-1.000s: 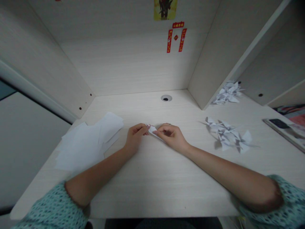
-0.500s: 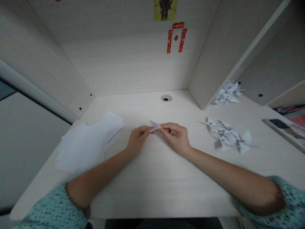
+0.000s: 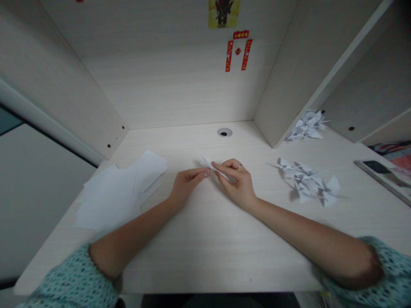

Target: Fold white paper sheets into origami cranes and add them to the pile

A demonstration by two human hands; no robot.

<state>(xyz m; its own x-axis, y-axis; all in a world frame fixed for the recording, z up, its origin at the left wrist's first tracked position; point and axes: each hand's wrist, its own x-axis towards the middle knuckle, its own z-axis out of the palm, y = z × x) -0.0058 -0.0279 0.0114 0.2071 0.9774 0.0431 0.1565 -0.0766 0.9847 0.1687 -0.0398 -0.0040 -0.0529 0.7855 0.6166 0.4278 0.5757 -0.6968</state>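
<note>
A small piece of white folded paper (image 3: 207, 161), narrow and pointed, is held just above the middle of the desk. My right hand (image 3: 238, 179) has it between thumb and fingers, and its lower edge shows beneath them. From the other side, my left hand (image 3: 186, 185) pinches at its near left edge, thumb and forefinger together; the fingertips hide part of the fold. To the right lie several folded paper cranes (image 3: 306, 177) in a loose group. Left of my left hand is a spread stack of white paper sheets (image 3: 112, 192).
More folded white paper (image 3: 306, 126) is heaped behind the upright divider (image 3: 289, 85). A phone (image 3: 382, 171) lies on a flat object at the far right. A round cable hole (image 3: 224, 132) sits near the back panel, which carries red stickers (image 3: 229, 55).
The folded paper has turned, its long edge now slanting down to the right. My right fingers have moved over it, while my left hand stays almost in place.
</note>
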